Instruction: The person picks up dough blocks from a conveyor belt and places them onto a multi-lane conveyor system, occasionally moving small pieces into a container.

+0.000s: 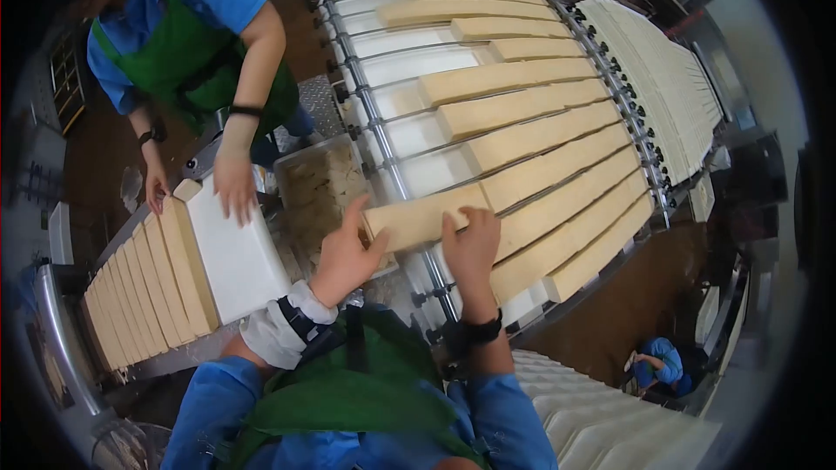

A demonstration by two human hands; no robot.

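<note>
left hand [347, 254], right hand [471, 246], unlabelled dough slab [418, 218]

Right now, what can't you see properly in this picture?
Head view only:
- The slab end under the left hand and right hand: the fingers cover it.
- The tub contents: blurred.
- The co-worker's head: cut off by the top edge.
- The crouching person at lower right: too small.
</note>
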